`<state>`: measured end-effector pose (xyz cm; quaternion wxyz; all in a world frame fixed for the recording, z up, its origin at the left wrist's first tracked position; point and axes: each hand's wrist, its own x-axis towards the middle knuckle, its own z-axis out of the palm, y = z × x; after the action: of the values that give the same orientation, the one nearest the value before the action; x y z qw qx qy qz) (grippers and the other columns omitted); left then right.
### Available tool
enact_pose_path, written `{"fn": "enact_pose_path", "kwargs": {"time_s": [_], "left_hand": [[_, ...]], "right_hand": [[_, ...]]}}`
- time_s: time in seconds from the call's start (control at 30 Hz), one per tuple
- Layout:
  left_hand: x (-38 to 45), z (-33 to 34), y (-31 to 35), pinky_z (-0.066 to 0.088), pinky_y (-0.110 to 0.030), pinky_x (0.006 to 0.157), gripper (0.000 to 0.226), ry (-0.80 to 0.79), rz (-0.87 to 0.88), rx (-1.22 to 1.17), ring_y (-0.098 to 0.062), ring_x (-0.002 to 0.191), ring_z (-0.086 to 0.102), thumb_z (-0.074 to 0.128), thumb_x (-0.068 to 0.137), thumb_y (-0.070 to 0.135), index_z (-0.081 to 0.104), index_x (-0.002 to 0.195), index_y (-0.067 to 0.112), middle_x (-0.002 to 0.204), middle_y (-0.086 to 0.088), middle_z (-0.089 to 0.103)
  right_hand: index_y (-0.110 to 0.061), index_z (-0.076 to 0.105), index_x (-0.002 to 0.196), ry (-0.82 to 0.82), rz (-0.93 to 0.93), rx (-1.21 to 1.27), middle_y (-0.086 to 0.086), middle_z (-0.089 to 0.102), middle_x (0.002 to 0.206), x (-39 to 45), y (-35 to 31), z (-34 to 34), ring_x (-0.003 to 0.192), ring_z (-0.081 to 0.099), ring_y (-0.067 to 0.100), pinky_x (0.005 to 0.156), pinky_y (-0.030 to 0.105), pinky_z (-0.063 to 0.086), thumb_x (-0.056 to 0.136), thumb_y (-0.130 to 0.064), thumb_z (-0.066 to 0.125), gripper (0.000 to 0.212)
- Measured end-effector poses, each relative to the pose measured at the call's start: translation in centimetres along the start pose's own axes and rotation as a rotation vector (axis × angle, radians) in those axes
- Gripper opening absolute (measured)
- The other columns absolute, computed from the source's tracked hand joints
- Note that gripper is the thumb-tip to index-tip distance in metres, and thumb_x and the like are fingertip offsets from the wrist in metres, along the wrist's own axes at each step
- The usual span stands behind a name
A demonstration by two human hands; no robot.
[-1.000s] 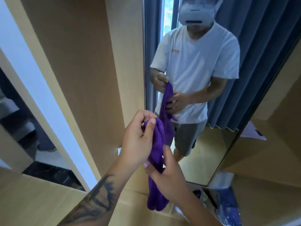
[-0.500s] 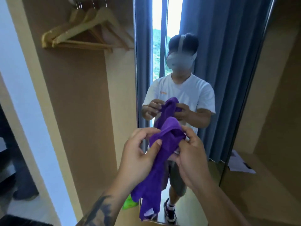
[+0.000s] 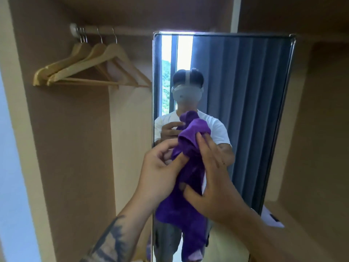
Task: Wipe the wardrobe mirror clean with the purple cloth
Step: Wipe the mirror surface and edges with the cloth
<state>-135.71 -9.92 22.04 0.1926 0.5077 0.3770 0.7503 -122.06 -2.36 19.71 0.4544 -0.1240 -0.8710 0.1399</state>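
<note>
The tall wardrobe mirror (image 3: 245, 91) stands straight ahead in a thin metal frame and reflects a person, a grey curtain and a window. Between me and the glass hangs the purple cloth (image 3: 188, 186), bunched at the top and trailing down. My left hand (image 3: 160, 173) pinches the cloth's upper left edge between thumb and fingers. My right hand (image 3: 213, 178) holds it from the right, long fingers laid up along the bunched top and thumb hooked under a fold. The cloth is in front of the mirror; whether it touches the glass I cannot tell.
Several wooden hangers (image 3: 90, 67) hang on a rail (image 3: 120, 31) in the open wardrobe bay to the left. A wooden side panel (image 3: 128, 148) borders the mirror's left edge. On the right a shelf (image 3: 294, 216) carries a white paper (image 3: 270, 218).
The view has tilted upward, bringing the mirror's top edge and the rail into sight. Both hands have risen with the cloth, and the right hand's fingers have shifted up onto its bunched top.
</note>
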Motion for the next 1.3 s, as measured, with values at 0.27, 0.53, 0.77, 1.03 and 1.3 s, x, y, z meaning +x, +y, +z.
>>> {"fn": "enact_pose_path", "kwargs": {"time_s": [0.27,0.53,0.77,1.03,1.3], "left_hand": [[3.0,0.0,1.6,0.059,-0.038,0.090,0.019,-0.199,0.076,0.169,-0.022,0.096,0.073,0.067,0.092,0.011,0.079,0.106,0.014,0.100,-0.005,0.079],[10.9,-3.4,5.4,0.055,-0.027,0.094,0.037,0.284,0.343,0.474,-0.011,0.115,0.066,0.062,0.102,0.016,0.064,0.133,0.037,0.129,0.011,0.068],[15.8,-2.6,7.4,0.044,-0.003,0.064,0.058,0.210,0.291,0.477,0.014,0.067,0.058,0.050,0.108,0.020,0.028,0.162,0.025,0.083,0.001,0.062],[17.7,-3.4,6.4,0.055,-0.025,0.070,0.044,0.258,0.308,0.370,-0.003,0.072,0.063,0.063,0.102,0.015,0.057,0.144,0.027,0.084,0.000,0.073],[18.0,-3.9,5.9,0.062,-0.050,0.080,0.043,0.179,0.266,0.334,-0.017,0.082,0.067,0.060,0.104,0.018,0.060,0.142,0.037,0.094,-0.007,0.076]], "right_hand": [[-0.030,0.037,0.151,0.297,-0.110,-0.121,-0.012,0.042,0.150,4.8,1.1,-0.9,0.145,0.028,-0.010,0.119,0.014,0.025,0.080,0.002,0.063,0.082],[-0.027,0.042,0.153,0.547,-0.127,-0.281,0.003,0.039,0.159,14.1,-0.1,-5.7,0.146,0.039,0.021,0.119,0.036,0.036,0.094,0.001,0.058,0.068],[-0.027,0.027,0.162,0.612,-0.116,-0.686,0.011,0.030,0.166,22.0,-3.0,-6.9,0.154,0.029,0.033,0.126,0.061,0.012,0.097,-0.019,0.052,0.070],[-0.023,0.056,0.139,0.515,0.022,-0.772,0.010,0.063,0.132,26.7,-3.0,-10.7,0.126,0.054,0.034,0.120,0.050,0.028,0.089,-0.030,0.036,0.055],[-0.033,0.049,0.149,0.367,-0.158,-0.764,0.010,0.060,0.132,29.2,-5.4,-5.3,0.117,0.056,0.030,0.105,0.043,0.036,0.095,-0.039,0.041,0.055]]}}
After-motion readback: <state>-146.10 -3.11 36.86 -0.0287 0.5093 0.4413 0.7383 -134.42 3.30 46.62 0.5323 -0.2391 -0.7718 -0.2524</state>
